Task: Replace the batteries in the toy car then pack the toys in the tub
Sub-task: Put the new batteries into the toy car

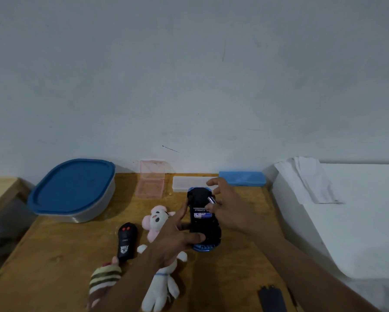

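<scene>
Nearest the wearer, below the right forearm at the table's front edge, lies a flat black ribbed battery cover (pixel 272 298). Under the left forearm sprawls a white plush rabbit with a pink-eared head (pixel 158 287), and left of that arm sits a brown-and-cream striped plush toy (pixel 104 278), with a black remote control with two red buttons (pixel 127 240) just beyond it. The left hand (pixel 173 239) grips the near end of the upturned blue-and-black toy car (pixel 203 221), thumb across the underside and forefinger stretched along its left flank, so the car stands propped on the wooden table (pixel 54 255). A blue-labelled battery (pixel 202 214) already lies in the car's open compartment. The right hand (pixel 227 208) hovers over the car's far half, thumb and forefinger pinching a second small purple-and-silver battery (pixel 212 200) tilted at the compartment, other fingers spread loose. Beyond the right hand rest a frosted white plastic case (pixel 189 183) and a blue plastic case (pixel 243 178); beyond the left hand, an open pink transparent box (pixel 151 182). Far left of both hands stands the grey plastic tub with a blue lid (pixel 74 190), shut
</scene>
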`<control>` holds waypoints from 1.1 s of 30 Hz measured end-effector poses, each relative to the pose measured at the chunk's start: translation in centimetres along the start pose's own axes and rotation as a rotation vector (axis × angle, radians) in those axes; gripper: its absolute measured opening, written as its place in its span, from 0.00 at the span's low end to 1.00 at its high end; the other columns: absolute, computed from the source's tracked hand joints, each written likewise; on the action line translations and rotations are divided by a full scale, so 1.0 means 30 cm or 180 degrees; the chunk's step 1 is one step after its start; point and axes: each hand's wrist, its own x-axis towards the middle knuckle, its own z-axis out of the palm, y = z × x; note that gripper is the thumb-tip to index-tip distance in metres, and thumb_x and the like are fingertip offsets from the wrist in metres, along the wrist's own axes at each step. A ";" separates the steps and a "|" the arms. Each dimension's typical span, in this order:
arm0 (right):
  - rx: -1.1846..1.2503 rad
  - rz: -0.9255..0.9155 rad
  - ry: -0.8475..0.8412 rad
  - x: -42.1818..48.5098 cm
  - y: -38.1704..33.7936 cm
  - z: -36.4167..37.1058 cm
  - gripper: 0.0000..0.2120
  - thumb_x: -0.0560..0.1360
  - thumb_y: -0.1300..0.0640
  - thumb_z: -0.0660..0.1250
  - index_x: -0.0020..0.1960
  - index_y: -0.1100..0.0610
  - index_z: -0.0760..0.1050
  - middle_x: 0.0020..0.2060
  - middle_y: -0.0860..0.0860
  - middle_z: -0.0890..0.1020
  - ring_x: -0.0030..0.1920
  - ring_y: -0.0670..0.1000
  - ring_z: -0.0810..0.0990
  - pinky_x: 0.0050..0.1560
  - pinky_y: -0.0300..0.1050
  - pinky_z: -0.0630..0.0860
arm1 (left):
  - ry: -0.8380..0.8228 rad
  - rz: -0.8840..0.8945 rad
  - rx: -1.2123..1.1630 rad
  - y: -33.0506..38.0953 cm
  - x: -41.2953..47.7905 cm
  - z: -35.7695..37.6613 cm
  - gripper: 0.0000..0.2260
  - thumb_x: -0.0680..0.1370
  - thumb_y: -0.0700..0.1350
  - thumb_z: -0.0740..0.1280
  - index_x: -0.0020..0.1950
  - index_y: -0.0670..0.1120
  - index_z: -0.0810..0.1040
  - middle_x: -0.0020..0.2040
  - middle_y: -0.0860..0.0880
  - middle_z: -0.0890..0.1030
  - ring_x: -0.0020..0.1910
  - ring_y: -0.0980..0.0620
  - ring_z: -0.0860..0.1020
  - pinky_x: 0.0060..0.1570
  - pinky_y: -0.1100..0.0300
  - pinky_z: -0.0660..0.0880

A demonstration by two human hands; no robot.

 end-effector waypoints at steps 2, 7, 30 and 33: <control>0.0212 0.0076 0.0039 0.008 0.000 -0.002 0.21 0.76 0.62 0.67 0.65 0.49 0.67 0.56 0.51 0.75 0.55 0.49 0.78 0.47 0.40 0.80 | 0.0028 0.0007 0.0010 0.001 -0.001 -0.001 0.48 0.69 0.26 0.71 0.76 0.64 0.55 0.58 0.39 0.81 0.56 0.38 0.81 0.56 0.37 0.77; 0.0241 -0.0046 0.0434 0.016 0.018 -0.006 0.09 0.74 0.61 0.70 0.53 0.53 0.79 0.48 0.50 0.82 0.49 0.48 0.81 0.48 0.42 0.81 | 0.0035 0.0128 -0.0020 0.031 -0.007 0.010 0.48 0.70 0.24 0.69 0.72 0.68 0.55 0.57 0.40 0.80 0.55 0.41 0.82 0.53 0.42 0.79; -0.0241 -0.0140 0.0198 -0.033 -0.003 0.003 0.10 0.74 0.52 0.70 0.55 0.49 0.82 0.45 0.44 0.83 0.44 0.42 0.80 0.43 0.33 0.76 | -0.0018 0.0274 -0.0031 0.041 -0.006 -0.032 0.49 0.70 0.25 0.70 0.71 0.71 0.54 0.61 0.40 0.76 0.59 0.41 0.78 0.47 0.48 0.81; 0.0216 0.0048 0.0169 -0.036 -0.008 0.004 0.08 0.77 0.58 0.67 0.56 0.52 0.80 0.45 0.50 0.83 0.42 0.45 0.82 0.41 0.34 0.78 | -0.0022 0.0303 -0.0017 0.039 -0.004 -0.044 0.49 0.69 0.26 0.71 0.72 0.71 0.55 0.62 0.39 0.75 0.60 0.40 0.78 0.52 0.44 0.80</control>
